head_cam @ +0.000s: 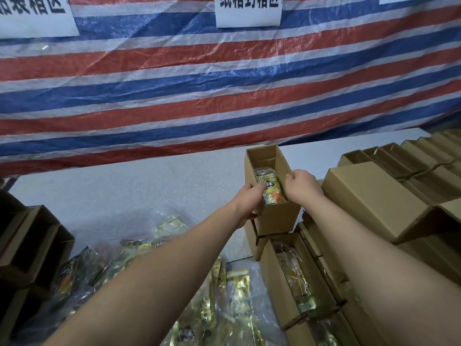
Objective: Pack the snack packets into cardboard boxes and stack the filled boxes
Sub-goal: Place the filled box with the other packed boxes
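A narrow open cardboard box (279, 218) sits raised above the other boxes, with a yellow and black snack packet (269, 187) lying inside it. My left hand (245, 204) grips the box's left wall, thumb over the rim and touching the packet. My right hand (303, 187) grips the right wall at the rim. Below it lies another open box (272, 278) holding a packet (295, 278). Loose gold snack packets (232, 303) lie in clear plastic at the bottom centre.
A closed box (371, 198) and rows of open boxes (404, 156) are stacked at the right. Dark empty boxes (32, 245) stand at the left. The grey table (124, 191) runs back to a red, white and blue striped tarp (199, 83) with paper signs.
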`<state>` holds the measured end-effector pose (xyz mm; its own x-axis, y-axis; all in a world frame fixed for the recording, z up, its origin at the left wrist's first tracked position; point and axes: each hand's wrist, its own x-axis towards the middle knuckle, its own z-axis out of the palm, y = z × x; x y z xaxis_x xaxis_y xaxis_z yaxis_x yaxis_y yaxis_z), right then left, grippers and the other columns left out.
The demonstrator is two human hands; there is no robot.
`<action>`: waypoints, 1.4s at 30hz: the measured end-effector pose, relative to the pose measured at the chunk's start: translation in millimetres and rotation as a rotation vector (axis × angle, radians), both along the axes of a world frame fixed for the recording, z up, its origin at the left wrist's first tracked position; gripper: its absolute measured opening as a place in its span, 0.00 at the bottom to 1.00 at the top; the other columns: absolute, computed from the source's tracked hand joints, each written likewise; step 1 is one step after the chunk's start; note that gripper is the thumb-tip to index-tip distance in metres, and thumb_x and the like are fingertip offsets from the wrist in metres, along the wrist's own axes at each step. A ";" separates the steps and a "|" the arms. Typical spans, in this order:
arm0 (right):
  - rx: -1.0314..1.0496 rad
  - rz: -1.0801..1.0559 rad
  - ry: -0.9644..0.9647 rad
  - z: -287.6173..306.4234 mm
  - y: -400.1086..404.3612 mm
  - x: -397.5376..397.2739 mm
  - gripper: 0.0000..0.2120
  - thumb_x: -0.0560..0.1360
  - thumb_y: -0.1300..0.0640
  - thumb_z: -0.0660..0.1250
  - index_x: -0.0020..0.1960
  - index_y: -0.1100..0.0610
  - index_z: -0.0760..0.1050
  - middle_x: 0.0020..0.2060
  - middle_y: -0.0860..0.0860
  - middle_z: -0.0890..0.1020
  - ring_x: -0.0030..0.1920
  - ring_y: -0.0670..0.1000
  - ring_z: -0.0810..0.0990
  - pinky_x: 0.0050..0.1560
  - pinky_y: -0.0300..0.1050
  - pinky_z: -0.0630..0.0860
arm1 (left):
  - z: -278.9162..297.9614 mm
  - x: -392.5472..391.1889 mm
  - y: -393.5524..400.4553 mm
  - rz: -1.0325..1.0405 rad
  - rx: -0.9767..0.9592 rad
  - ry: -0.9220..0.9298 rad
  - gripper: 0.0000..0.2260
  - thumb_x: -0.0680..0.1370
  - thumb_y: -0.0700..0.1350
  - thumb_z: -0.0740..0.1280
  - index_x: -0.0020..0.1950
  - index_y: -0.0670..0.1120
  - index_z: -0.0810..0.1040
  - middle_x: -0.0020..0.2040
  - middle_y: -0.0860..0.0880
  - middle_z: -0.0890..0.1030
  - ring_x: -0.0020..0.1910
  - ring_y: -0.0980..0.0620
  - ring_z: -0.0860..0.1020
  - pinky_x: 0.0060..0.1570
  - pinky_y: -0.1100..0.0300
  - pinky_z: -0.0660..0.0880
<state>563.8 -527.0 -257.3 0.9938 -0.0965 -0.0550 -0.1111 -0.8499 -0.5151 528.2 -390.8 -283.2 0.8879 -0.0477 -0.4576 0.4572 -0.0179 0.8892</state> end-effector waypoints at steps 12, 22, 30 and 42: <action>-0.028 0.026 0.025 -1.9 0.7 5.7 0.15 0.85 0.54 0.53 0.60 0.62 0.74 0.56 0.59 0.79 0.49 0.56 0.75 0.43 0.44 0.67 | 0.7 2.6 1.0 0.025 0.030 0.009 0.16 0.83 0.55 0.57 0.65 0.49 0.73 0.55 0.47 0.81 0.48 0.50 0.76 0.42 0.58 0.71; -0.042 0.040 0.016 2.6 -7.4 11.0 0.11 0.84 0.54 0.54 0.49 0.59 0.70 0.46 0.56 0.76 0.47 0.57 0.74 0.44 0.46 0.68 | 8.4 -1.5 -4.4 0.011 0.022 0.005 0.19 0.83 0.56 0.57 0.67 0.46 0.72 0.51 0.46 0.77 0.49 0.48 0.73 0.39 0.58 0.68; 0.008 0.061 0.007 0.6 -15.4 14.7 0.12 0.84 0.53 0.55 0.48 0.59 0.71 0.45 0.54 0.76 0.47 0.56 0.74 0.43 0.45 0.67 | 13.9 -2.7 -10.0 0.046 0.033 0.004 0.25 0.81 0.59 0.59 0.73 0.47 0.67 0.62 0.48 0.78 0.52 0.53 0.77 0.40 0.60 0.72; -0.009 0.087 -0.014 3.7 -23.3 27.2 0.18 0.84 0.54 0.55 0.36 0.55 0.66 0.35 0.51 0.73 0.35 0.49 0.70 0.32 0.43 0.61 | 16.6 4.0 -15.4 0.064 0.031 -0.005 0.27 0.81 0.59 0.59 0.75 0.44 0.65 0.63 0.46 0.76 0.58 0.48 0.76 0.47 0.56 0.72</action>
